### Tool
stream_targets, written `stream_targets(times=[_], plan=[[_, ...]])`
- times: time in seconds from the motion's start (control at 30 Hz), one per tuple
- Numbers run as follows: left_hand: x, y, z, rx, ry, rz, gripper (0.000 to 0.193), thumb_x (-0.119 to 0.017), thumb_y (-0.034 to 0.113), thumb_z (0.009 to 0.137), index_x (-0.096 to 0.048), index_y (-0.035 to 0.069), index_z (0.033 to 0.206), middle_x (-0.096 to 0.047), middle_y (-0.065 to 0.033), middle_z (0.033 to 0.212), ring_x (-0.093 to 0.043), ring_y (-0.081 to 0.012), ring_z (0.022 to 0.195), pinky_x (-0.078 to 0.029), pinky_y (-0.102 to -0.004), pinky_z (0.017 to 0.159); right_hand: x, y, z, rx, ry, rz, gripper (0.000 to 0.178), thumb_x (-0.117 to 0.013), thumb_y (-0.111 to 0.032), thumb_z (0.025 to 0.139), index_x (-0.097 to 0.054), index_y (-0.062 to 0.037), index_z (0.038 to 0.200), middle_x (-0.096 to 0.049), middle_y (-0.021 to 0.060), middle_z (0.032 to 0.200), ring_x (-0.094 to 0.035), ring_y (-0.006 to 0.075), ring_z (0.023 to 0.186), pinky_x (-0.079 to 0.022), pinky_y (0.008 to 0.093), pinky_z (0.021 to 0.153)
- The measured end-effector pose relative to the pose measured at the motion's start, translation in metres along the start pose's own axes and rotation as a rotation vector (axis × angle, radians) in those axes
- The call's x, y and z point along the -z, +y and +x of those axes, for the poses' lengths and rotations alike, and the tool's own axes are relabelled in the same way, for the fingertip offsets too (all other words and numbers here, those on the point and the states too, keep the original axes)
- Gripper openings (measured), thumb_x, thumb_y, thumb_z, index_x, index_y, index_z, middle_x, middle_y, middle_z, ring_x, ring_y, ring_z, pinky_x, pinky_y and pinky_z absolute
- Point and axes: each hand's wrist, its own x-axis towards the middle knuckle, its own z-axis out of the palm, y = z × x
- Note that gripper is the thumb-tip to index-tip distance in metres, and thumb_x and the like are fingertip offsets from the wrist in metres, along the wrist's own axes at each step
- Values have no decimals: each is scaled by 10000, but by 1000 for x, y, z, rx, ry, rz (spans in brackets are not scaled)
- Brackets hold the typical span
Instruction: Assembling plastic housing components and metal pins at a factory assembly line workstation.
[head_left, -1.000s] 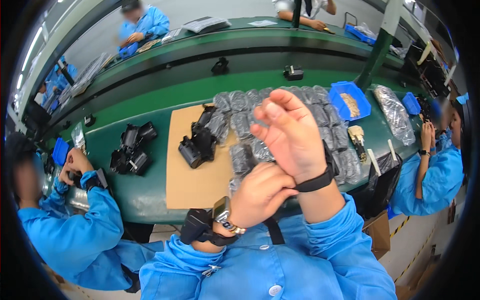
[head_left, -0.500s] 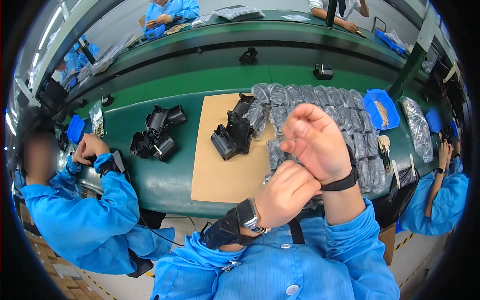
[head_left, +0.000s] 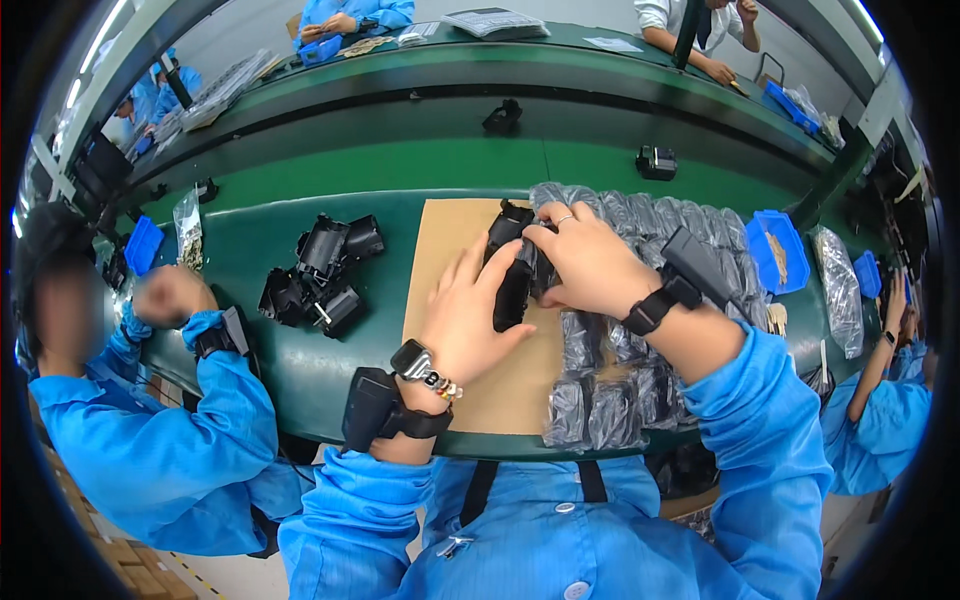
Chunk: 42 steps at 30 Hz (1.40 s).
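On a brown cardboard sheet, several black moulded plastic housings lie between my hands, partly covered by them. My left hand reaches in from the left, open, its fingers spread along the side of the housings. My right hand comes from the right, open, with bent fingers and the thumb apart, at the housings' right side. Its fingertips are beside a dark piece whose outline is partly hidden. Clear-wrapped dark packages lie in rows beneath and beside my right hand.
Another pile of black housings sits to the left on the green table. At the right are a blue bin with tan pieces and a long plastic-wrapped bundle. Co-workers sit at both sides; a green conveyor runs behind.
My hands were together at my right wrist; they have parted and moved forward to the black housings on the cardboard. The view has shifted slightly.
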Motion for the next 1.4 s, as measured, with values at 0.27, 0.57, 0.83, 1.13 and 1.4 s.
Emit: stream_targets(times=[0.27, 0.57, 0.83, 1.13, 1.4], plan=[[-3, -14, -11, 51, 186, -170, 669, -773, 147, 611, -440, 15, 1176, -531, -180, 1089, -517, -340, 1014, -426, -386, 876, 4, 27, 1, 86, 130, 160, 127, -568, -28, 701, -672, -53, 768, -588, 111, 910, -591, 295, 790, -472, 385, 711], [-7, -16, -13, 30, 276, -153, 704, -773, 178, 613, -427, 9, 1202, -507, -184, 1139, -498, -345, 1054, -406, -399, 909, -3, 8, 0, 156, -44, -79, 70, -666, -94, 655, -628, -59, 702, -556, 74, 904, -514, 233, 946, -399, 329, 817], [19, -3, -12, -35, 342, -19, 616, -750, 202, 664, -501, -1, 1189, -439, -201, 1265, -426, -356, 1174, -376, -419, 951, 70, 18, 24, 121, 150, 378, 51, -631, -26, 706, -605, 11, 732, -595, 136, 728, -580, 303, 699, -469, 349, 640], [27, 9, 51, -110, 350, -322, 138, -573, 63, 818, -652, -23, 892, -655, -172, 892, -644, -269, 804, -493, -308, 722, 85, 0, 41, 143, 87, 603, 121, -622, -53, 718, -630, 30, 805, -639, 163, 769, -628, 239, 706, -492, 319, 650], [66, 10, 67, -102, 246, -143, 181, -486, 52, 875, -637, -30, 933, -651, -161, 837, -622, -195, 744, -476, -301, 694, -11, 33, 32, -357, 32, -152, 322, -630, -369, 775, -696, -54, 776, -589, 113, 1018, -416, 277, 1044, -328, 407, 845]])
